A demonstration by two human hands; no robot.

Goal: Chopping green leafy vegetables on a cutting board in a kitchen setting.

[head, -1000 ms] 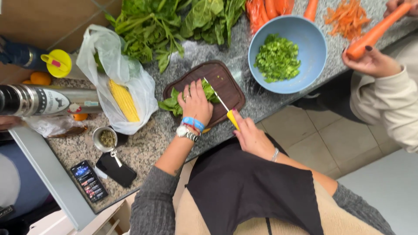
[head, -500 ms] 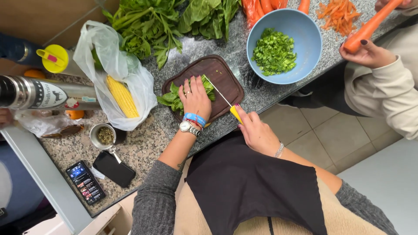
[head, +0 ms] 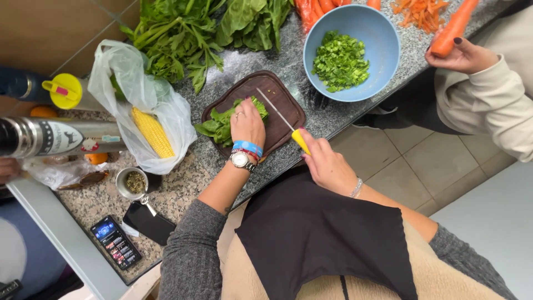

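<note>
My left hand [head: 247, 123] presses down on a bunch of green leaves [head: 220, 124] lying on a dark brown cutting board [head: 278, 100]. My right hand [head: 326, 161] grips the yellow handle of a knife [head: 284, 123], whose blade lies across the board right beside the leaves. A blue bowl [head: 377, 44] just beyond the board holds chopped greens [head: 340, 61].
A pile of leafy greens [head: 194, 33] covers the far counter. A plastic bag with a corn cob [head: 151, 131] lies left of the board, near a metal flask [head: 50, 136], a small cup [head: 131, 182] and a phone [head: 116, 242]. Another person's hand [head: 461, 54] holds a carrot [head: 454, 25] at right.
The view has shifted slightly. My hands stay on the leaves and knife, with the blade edging along the board. The other person's carrot has moved a little.
</note>
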